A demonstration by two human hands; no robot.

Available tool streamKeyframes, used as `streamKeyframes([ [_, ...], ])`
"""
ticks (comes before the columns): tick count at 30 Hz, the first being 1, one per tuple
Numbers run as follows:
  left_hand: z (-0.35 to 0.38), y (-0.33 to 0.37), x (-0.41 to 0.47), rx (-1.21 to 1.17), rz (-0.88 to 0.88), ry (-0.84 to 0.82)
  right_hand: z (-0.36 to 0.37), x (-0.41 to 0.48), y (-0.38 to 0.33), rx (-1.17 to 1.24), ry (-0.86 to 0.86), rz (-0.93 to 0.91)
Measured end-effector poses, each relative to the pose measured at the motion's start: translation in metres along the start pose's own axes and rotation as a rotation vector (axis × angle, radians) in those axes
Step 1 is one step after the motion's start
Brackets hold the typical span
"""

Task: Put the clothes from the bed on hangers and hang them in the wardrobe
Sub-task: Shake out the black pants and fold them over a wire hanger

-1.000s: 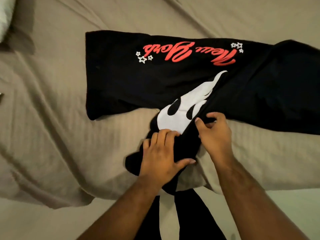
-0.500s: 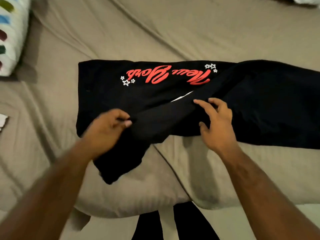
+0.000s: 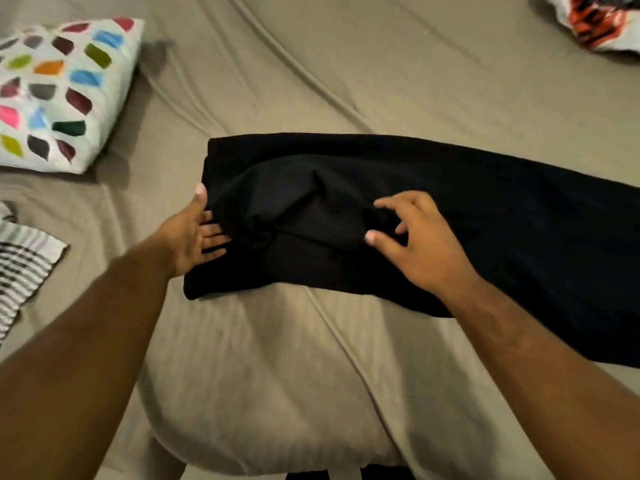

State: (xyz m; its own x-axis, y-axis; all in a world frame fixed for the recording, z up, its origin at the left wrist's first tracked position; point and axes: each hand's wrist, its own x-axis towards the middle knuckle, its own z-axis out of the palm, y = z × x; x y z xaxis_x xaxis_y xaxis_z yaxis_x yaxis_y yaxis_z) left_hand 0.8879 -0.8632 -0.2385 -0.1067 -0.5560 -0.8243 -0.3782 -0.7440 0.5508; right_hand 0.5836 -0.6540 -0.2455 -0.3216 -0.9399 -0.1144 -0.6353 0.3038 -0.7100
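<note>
A black garment (image 3: pixel 485 216) lies folded lengthwise across the beige bed (image 3: pixel 277 375), its printed side hidden. My left hand (image 3: pixel 194 237) is at the garment's left end, with straight fingers slipped under the fabric edge and the thumb against the fold. My right hand (image 3: pixel 415 244) rests on top of the garment near its middle, fingers spread and loosely bent, gripping nothing. No hanger and no wardrobe are in view.
A white pillow with coloured spots (image 3: pixel 59 91) sits at the far left. A striped cloth (image 3: pixel 20 271) lies at the left edge. Another white, orange and black garment (image 3: pixel 602 22) lies at the top right. The bed's near edge runs along the bottom.
My left hand has folded the near flap over the garment, covering the red lettering and white print, and has let go. My right hand shifted onto the folded top. The view moved farther up the bed.
</note>
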Motion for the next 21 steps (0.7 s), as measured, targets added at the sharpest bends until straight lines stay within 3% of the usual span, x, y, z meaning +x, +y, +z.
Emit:
streamKeyframes([
  [3,0.021,-0.006,-0.007,0.107,0.132,0.088,0.026,-0.011,-0.006,-0.26,-0.109,-0.036],
  [6,0.038,-0.008,-0.006,0.175,0.368,0.181,0.044,-0.011,-0.016,-0.453,-0.064,-0.043],
  [8,0.039,-0.004,-0.007,0.153,0.486,0.267,0.049,-0.007,-0.019,-0.443,0.027,-0.046],
  [12,0.022,0.022,-0.026,-0.128,0.593,0.394,0.031,-0.009,-0.025,-0.251,0.26,-0.098],
  [14,0.005,0.026,-0.037,-0.108,0.543,0.371,0.02,-0.02,-0.033,-0.178,0.324,-0.143],
  [16,-0.015,0.014,-0.039,0.025,0.445,0.283,0.019,-0.032,-0.038,-0.173,0.277,-0.166],
  [21,-0.034,-0.031,-0.023,0.28,0.226,0.159,0.055,-0.053,-0.03,-0.354,-0.097,-0.007],
])
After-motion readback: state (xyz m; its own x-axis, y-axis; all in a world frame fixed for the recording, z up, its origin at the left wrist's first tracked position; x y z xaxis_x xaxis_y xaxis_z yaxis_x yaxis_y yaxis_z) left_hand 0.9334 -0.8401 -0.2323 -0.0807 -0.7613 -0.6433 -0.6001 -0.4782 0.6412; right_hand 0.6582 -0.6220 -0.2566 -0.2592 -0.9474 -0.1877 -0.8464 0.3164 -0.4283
